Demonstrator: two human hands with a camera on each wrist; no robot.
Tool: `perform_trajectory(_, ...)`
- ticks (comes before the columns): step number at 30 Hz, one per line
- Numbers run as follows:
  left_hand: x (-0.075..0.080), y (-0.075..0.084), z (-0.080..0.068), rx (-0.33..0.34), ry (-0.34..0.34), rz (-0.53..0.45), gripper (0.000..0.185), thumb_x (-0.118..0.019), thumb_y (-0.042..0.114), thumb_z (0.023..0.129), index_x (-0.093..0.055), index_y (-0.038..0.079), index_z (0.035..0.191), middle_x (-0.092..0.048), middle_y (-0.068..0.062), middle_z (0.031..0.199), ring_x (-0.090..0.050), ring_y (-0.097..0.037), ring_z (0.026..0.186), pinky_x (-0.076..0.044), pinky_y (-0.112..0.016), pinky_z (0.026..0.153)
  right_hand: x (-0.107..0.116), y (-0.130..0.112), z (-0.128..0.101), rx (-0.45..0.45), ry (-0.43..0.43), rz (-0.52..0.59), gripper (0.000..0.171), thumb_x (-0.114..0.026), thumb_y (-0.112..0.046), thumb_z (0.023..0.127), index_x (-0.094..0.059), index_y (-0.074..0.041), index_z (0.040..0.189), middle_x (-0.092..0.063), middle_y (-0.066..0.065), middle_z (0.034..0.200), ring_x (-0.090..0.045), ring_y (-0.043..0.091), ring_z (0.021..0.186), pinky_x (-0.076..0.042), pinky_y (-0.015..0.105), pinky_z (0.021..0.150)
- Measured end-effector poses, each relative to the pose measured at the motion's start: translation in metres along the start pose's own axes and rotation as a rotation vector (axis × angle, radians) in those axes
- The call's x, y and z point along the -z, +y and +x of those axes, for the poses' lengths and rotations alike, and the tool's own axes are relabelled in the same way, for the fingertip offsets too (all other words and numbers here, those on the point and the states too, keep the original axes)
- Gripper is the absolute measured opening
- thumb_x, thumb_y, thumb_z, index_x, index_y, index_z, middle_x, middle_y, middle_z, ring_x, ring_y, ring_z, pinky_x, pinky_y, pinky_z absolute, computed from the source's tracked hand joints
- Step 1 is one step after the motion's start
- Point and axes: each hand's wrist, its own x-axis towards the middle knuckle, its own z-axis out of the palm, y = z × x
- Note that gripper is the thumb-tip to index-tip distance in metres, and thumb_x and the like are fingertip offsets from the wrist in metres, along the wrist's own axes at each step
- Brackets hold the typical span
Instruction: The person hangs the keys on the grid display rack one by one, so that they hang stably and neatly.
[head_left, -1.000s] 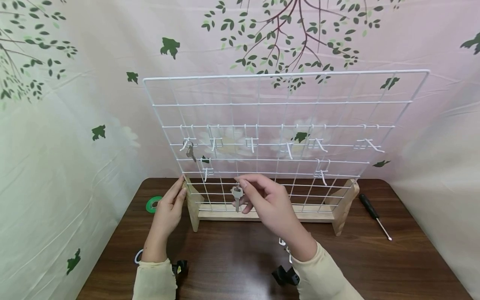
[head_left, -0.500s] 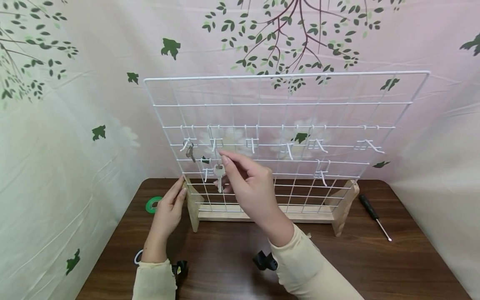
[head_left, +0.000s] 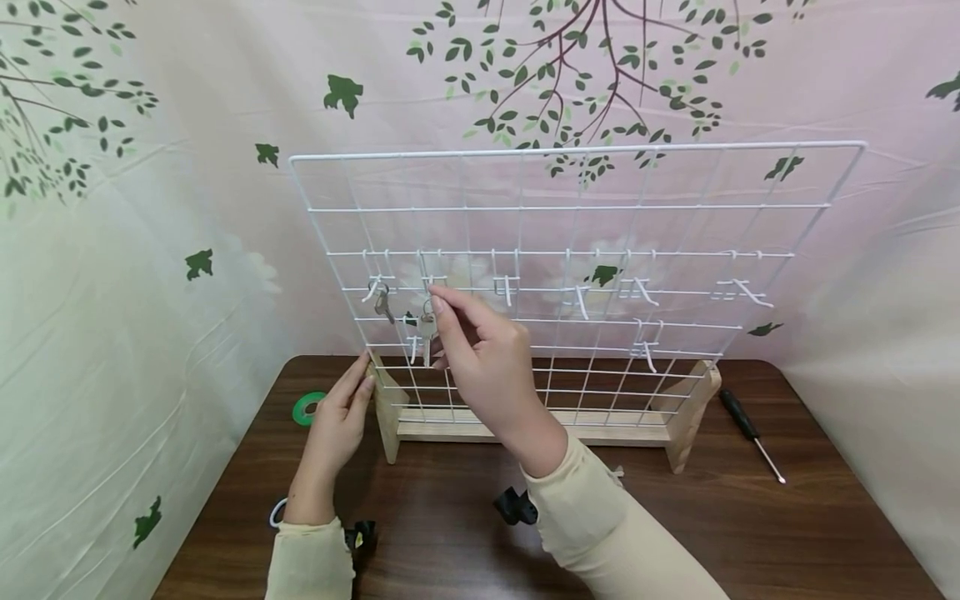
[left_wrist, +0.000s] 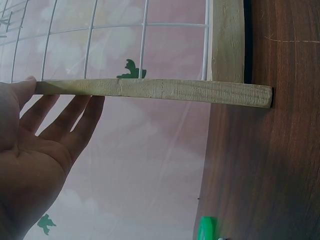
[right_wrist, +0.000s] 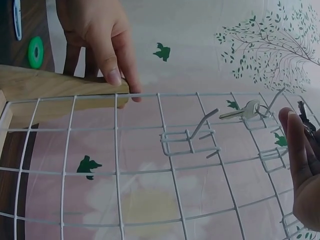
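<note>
A white wire grid stands upright in a wooden stand on a dark wooden table. Several white hooks hang on the grid. A silver key hangs from the leftmost upper hook. My right hand pinches a second key by its head, just under the neighbouring hook. In the right wrist view the hung key shows beside my fingers. My left hand rests with straight fingers against the stand's left foot.
A green tape roll lies left of the stand, and a black screwdriver to its right. Small black clips and a white ring lie near my sleeves. A leaf-printed cloth closes in the back and sides.
My right hand has carried the key up and to the left, from low in front of the grid to the second upper hook. The left hand has stayed on the stand's foot.
</note>
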Motion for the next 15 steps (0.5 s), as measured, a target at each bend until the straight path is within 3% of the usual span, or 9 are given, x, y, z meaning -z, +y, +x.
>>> perform_trajectory(10, 0.0, 0.0, 0.0, -0.009, 0.007, -0.009, 0.05, -0.049, 0.022, 0.115, -0.044, 0.011, 0.164, -0.046, -0.016, 0.168, -0.056, -0.042, 0.146, -0.054, -0.051, 0.109, -0.002, 0.006, 0.002, 0.024, 0.007, -0.071, 0.025, -0.061, -0.009, 0.109, -0.073, 0.006, 0.125, -0.077, 0.017, 0.085, -0.074, 0.02, 0.063, -0.062, 0.019, 0.059)
perform_trajectory(15, 0.0, 0.0, 0.0, -0.014, 0.009, -0.004, 0.05, -0.05, 0.021, 0.115, -0.044, 0.012, 0.164, -0.047, -0.017, 0.168, -0.055, -0.042, 0.147, -0.054, -0.052, 0.109, -0.002, 0.012, 0.001, 0.059, 0.025, -0.191, 0.023, -0.063, -0.008, 0.107, -0.075, 0.004, 0.122, -0.081, 0.016, 0.091, -0.073, 0.017, 0.065, -0.061, 0.017, 0.059)
